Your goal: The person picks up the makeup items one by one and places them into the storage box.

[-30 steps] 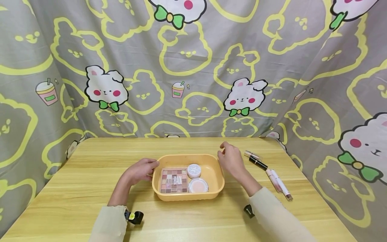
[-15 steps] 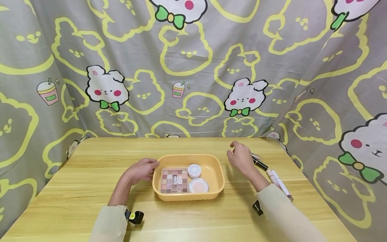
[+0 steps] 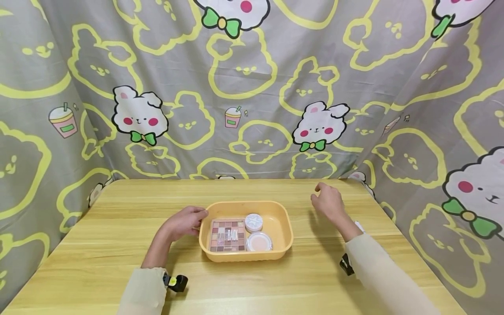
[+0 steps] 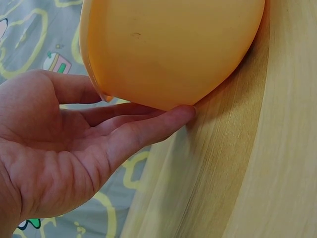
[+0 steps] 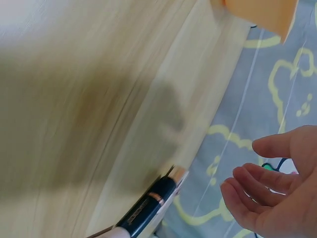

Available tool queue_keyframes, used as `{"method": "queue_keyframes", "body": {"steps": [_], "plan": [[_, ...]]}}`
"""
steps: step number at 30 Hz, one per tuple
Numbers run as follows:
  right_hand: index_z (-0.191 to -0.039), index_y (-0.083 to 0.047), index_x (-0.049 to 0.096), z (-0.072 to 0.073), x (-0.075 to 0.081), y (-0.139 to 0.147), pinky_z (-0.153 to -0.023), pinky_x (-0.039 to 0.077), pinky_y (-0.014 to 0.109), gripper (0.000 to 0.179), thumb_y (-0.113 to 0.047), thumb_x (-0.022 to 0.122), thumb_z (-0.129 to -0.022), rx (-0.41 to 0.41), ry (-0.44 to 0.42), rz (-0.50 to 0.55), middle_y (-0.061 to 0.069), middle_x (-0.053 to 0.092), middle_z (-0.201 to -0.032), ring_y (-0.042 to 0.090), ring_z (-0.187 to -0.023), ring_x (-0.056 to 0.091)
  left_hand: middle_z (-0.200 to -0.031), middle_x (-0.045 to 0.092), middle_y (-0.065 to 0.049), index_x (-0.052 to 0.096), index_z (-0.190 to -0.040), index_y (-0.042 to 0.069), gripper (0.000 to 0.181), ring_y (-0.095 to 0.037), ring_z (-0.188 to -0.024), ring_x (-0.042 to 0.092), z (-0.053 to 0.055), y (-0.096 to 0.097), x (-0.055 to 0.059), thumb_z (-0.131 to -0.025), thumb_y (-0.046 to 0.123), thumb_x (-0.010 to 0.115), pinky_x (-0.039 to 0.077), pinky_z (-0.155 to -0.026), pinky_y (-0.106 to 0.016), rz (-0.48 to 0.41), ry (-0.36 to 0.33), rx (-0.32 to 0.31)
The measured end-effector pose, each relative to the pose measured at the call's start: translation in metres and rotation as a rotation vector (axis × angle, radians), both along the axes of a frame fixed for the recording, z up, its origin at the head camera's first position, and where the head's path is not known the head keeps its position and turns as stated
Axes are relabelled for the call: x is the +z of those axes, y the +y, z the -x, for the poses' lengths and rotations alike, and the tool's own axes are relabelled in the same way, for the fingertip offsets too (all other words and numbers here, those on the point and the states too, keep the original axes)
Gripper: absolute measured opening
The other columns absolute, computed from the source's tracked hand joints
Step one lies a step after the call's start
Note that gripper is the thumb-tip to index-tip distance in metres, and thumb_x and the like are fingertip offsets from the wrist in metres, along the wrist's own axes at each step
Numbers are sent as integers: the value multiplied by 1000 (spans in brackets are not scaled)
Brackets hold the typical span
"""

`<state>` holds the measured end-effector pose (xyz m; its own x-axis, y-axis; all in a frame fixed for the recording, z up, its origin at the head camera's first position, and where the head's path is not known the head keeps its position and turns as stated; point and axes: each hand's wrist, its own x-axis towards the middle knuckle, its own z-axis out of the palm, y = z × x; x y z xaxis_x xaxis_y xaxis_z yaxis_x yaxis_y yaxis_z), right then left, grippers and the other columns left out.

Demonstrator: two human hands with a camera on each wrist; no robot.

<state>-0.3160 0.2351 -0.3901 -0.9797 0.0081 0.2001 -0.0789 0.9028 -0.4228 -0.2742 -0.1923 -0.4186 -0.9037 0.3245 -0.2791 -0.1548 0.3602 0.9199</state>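
My left hand (image 3: 185, 223) holds the left end of a yellow plastic basket (image 3: 286, 221), fingers at the rim and against the outer wall in the left wrist view. Inside the basket lie an eyeshadow palette (image 3: 227, 236), a small white round case with a star lid (image 3: 253, 222) and a round powder compact (image 3: 259, 242). My right hand (image 3: 330, 202) hovers right of the basket, fingers loosely curled around nothing. In the right wrist view, a black cosmetic tube (image 5: 143, 213) lies below it. My right arm mostly hides the cosmetics there; one white tube end (image 3: 359, 226) shows.
The wooden table (image 3: 252, 288) bears everything. A grey curtain (image 3: 256, 96) with yellow outlines and rabbit faces hangs behind and at both sides. Black camera mounts (image 3: 177, 282) sit at both wrists.
My right hand has moved rightward, away from the basket and over the tubes, which its arm now mostly covers. The left hand and the basket have stayed in place.
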Motion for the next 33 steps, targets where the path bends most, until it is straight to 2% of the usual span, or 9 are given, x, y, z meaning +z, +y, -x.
{"method": "queue_keyframes", "body": {"steps": [4, 8, 13, 20, 27, 33], "plan": [[-117, 10, 62, 1, -3, 11, -62, 50, 44, 35, -12, 54, -91, -15, -6, -22, 28, 68, -96, 33, -71, 57, -138, 56, -31, 36, -148, -17, 53, -38, -125, 60, 0, 0, 0, -111, 21, 37, 60, -92, -45, 3, -2, 4], [-117, 9, 62, 1, -6, 20, -69, 53, 51, 35, -13, 55, -90, -44, -24, -31, 33, 67, -109, 44, -87, 63, -139, 55, -32, 35, -148, -17, 53, -39, -127, 59, 0, 0, -1, -111, 21, 36, 59, -93, -45, 0, -4, 3], [-115, 8, 62, 0, -9, 32, -74, 53, 57, 35, -17, 59, -92, -79, -44, -34, 36, 65, -112, 54, -99, 62, -138, 56, -31, 35, -148, -17, 54, -38, -125, 61, 0, 0, 0, -111, 22, 37, 59, -92, -45, -2, 2, -2], [-105, 8, 63, -1, -11, 45, -71, 52, 53, 27, -13, 60, -88, -91, -68, -75, 31, 67, -102, 45, -87, 62, -139, 55, -32, 34, -148, -17, 54, -39, -126, 60, 1, 0, 0, -110, 21, 37, 59, -92, -45, -12, -9, 4], [-101, 8, 62, -4, -9, 55, -67, 52, 50, 24, -10, 61, -85, -86, -115, -108, 29, 66, -98, 42, -84, 61, -140, 53, -34, 32, -149, -18, 56, -40, -127, 59, 0, 0, 0, -111, 22, 36, 59, -92, -46, -17, -4, -24], [-94, 7, 62, -6, -12, 60, -65, 49, 47, 19, -7, 62, -82, -70, -111, -108, 25, 65, -89, 39, -77, 58, -142, 51, -36, 30, -149, -19, 56, -44, -130, 56, 0, 0, 1, -111, 22, 36, 59, -93, -47, -14, -4, -26]]}}
